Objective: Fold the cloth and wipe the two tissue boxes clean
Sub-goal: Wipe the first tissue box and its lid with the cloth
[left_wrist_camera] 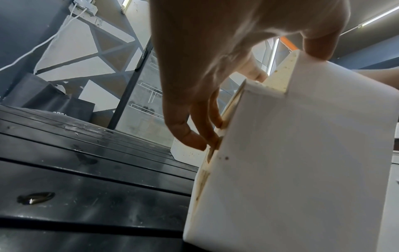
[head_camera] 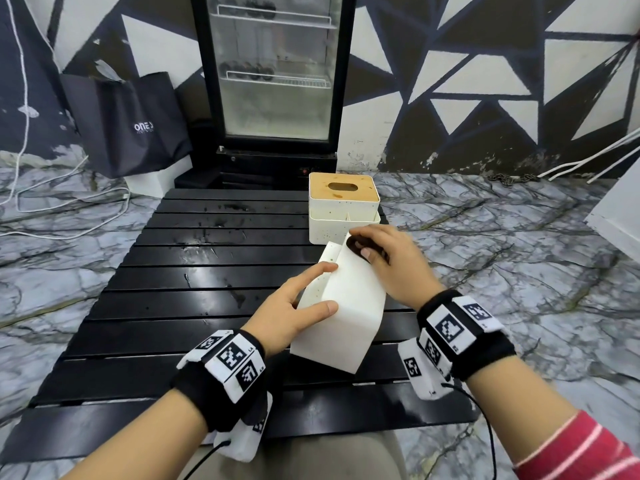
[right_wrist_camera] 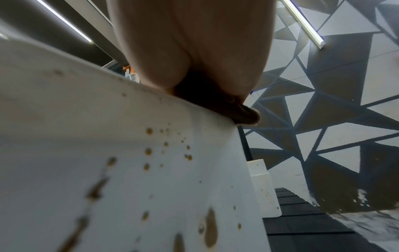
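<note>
A white tissue box (head_camera: 349, 306) stands tilted on the black slatted table (head_camera: 207, 271), its base turned up toward me. My left hand (head_camera: 298, 303) grips it, thumb on the upper face and fingers on the stained left side (left_wrist_camera: 278, 81). My right hand (head_camera: 391, 261) holds a dark brown cloth (head_camera: 360, 245) bunched against the box's far upper edge. In the right wrist view the cloth (right_wrist_camera: 244, 114) presses on the edge above brown spots and streaks on the box wall (right_wrist_camera: 129, 170). A second white box with a wooden lid (head_camera: 341, 206) stands upright just behind.
A glass-door fridge (head_camera: 273, 81) stands behind the table, a black shopping bag (head_camera: 128, 126) to its left. White cables (head_camera: 69, 202) lie on the marble floor. A white panel (head_camera: 620, 216) sits at the right edge. The table's left half holds only smears.
</note>
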